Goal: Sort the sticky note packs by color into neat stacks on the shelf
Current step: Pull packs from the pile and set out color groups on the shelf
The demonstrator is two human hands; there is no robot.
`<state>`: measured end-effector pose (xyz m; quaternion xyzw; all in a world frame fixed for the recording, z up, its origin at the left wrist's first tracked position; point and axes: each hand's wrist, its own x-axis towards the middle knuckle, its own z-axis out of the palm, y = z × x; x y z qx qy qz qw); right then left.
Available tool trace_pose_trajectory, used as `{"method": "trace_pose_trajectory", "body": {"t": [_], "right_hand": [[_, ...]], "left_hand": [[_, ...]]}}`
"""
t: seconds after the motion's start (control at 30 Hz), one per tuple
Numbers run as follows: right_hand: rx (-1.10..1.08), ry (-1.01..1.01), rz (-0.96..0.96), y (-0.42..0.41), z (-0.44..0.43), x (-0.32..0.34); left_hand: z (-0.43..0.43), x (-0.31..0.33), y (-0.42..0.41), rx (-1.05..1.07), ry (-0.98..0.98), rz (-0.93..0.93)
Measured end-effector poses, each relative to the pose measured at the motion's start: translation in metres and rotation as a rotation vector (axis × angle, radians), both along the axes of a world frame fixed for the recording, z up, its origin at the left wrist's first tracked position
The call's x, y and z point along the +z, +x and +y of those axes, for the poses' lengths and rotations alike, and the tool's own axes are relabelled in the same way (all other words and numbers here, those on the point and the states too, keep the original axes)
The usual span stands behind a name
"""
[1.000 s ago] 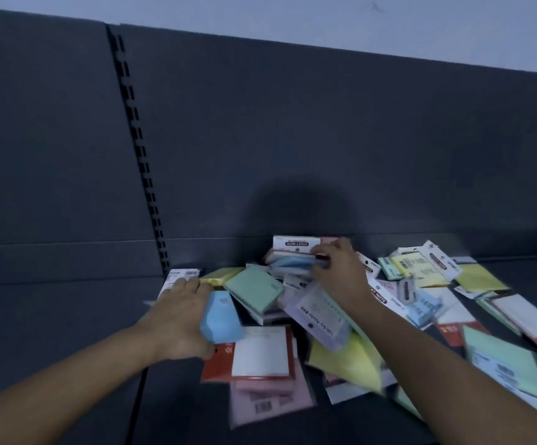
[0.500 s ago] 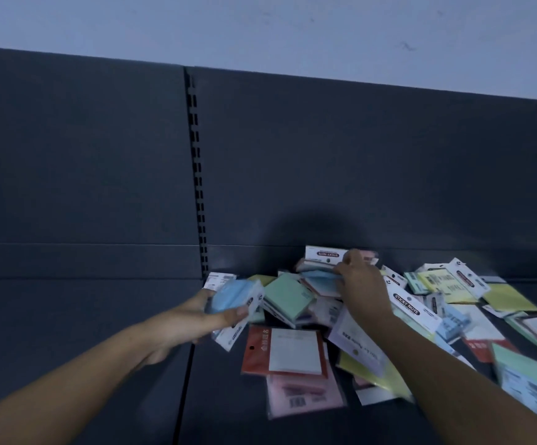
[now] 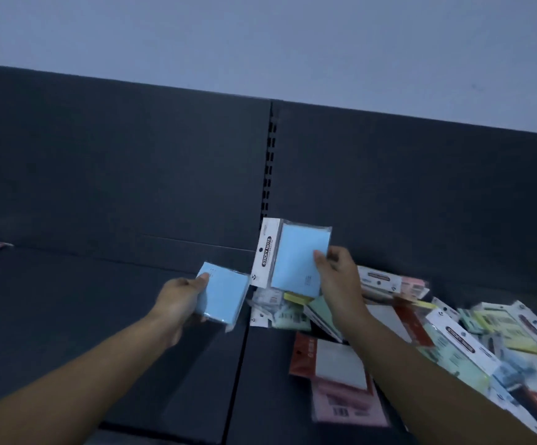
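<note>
Dark shelf point(image 3: 84, 316), mixed pile point(image 3: 453, 335) at right. Left hand point(image 3: 180, 297) grips a small blue pack point(image 3: 225, 297), right hand point(image 3: 337, 281) pinches a carded blue pack point(image 3: 296, 258) (both aloft): seemingly gathering blues. Next, stack them squarely together, probably leftward.

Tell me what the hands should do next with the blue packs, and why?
Probably set the plain blue pack in the left hand down on the shelf beside the mixed pile, so the right hand can lay its carded blue pack on top: both are blue.
</note>
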<state>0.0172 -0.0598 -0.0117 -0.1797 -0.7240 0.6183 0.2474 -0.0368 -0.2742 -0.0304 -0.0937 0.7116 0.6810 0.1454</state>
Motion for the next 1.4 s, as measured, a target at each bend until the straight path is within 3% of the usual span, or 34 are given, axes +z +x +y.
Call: {"method": "trace_pose_trajectory", "body": {"t": [0.13,0.2,0.53,0.73,0.93,1.4], "right_hand": [[0.111,-0.451,-0.201,-0.024,-0.039,-0.015],[0.195,-0.570,-0.257,-0.032,-0.058,-0.022],[0.357,-0.438,-0.358,-0.068,-0.193,-0.047],[0.453,-0.402,-0.302,-0.097,-0.297,-0.043],[0.398,-0.408,-0.261,-0.122,-0.390,-0.049],[0.205,-0.556,-0.360,-0.203,-0.426,-0.081]], "left_hand": [[-0.042,0.005,0.010,0.183,0.026,0.010],[-0.067,0.004,0.012,0.259,0.009,0.026],[-0.202,-0.004,0.004,0.495,0.057,0.024],[-0.303,-0.006,-0.017,0.494,0.111,0.033],[-0.391,-0.010,-0.046,0.450,0.265,-0.136],[-0.423,-0.042,-0.137,0.358,0.325,-0.172]]}}
